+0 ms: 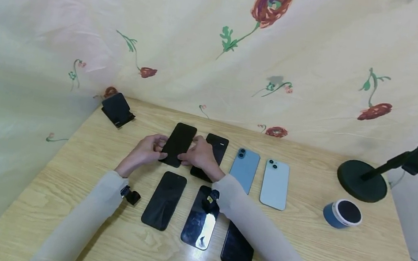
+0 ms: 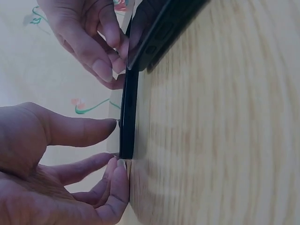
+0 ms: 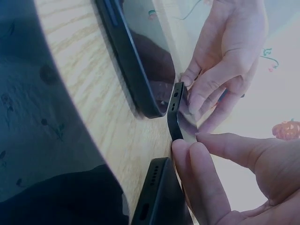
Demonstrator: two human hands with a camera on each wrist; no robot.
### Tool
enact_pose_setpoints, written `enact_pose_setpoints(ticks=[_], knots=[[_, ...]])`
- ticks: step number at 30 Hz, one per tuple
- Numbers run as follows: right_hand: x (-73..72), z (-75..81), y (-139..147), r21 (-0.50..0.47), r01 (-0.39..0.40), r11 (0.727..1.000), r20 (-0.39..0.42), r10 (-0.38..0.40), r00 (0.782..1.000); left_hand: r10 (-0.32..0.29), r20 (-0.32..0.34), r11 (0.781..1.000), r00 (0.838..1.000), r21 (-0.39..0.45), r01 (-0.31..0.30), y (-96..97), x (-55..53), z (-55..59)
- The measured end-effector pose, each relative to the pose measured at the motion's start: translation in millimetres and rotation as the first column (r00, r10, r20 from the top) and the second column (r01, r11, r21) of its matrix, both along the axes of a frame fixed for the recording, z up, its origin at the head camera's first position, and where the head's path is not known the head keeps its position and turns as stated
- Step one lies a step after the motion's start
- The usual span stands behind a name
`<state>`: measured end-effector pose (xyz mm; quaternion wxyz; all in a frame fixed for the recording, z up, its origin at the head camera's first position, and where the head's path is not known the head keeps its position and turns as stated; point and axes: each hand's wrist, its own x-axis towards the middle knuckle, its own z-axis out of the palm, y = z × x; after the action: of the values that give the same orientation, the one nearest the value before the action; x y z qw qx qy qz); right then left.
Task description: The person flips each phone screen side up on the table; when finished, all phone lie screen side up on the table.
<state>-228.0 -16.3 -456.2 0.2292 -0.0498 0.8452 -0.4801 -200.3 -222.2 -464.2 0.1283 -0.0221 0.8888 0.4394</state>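
Note:
A black smartphone (image 1: pixel 178 144) lies screen up in the left of the back row, between both hands. My left hand (image 1: pixel 143 151) holds its left edge, thumb at the lower corner. My right hand (image 1: pixel 202 154) holds its right edge, thumb on the lower right corner. In the right wrist view, fingers and thumb pinch a corner of the phone (image 3: pixel 174 112), whose port end faces the camera. The left wrist view shows the phone (image 2: pixel 127 122) edge-on, low against the table. Under the right hand lies another black phone (image 1: pixel 200 173), partly covered.
A blue phone (image 1: pixel 244 169) and a pale blue phone (image 1: pixel 275 184) lie back up at right. Three dark phones (image 1: pixel 164 200) form a front row. A small black stand (image 1: pixel 117 108) is at back left; a round-based stand (image 1: pixel 362 181) and blue-and-white cylinder (image 1: pixel 342 214) are at right.

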Motion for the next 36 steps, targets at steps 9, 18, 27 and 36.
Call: enact_pose_setpoints(ticks=[9,18,27,36], knots=[[5.9,9.5,11.5,-0.003,-0.039,0.999,0.009,0.039,0.999,0.002,-0.04,1.0,0.999,-0.029,-0.003,1.9,7.0,2.7],[5.6,20.2,34.8,-0.044,-0.052,0.998,-0.095,0.047,0.994,-0.02,-0.193,0.985,0.981,-0.173,-0.014,20.4,23.1,13.5],[1.8,18.5,54.6,0.025,-0.05,0.998,-0.189,0.054,0.98,-0.061,-0.27,0.98,0.961,-0.201,0.005,44.4,32.8,23.3],[-0.4,20.4,78.9,0.045,-0.03,0.999,-0.216,0.039,0.976,-0.119,-0.274,0.978,0.955,-0.196,0.066,68.9,38.4,26.4]])
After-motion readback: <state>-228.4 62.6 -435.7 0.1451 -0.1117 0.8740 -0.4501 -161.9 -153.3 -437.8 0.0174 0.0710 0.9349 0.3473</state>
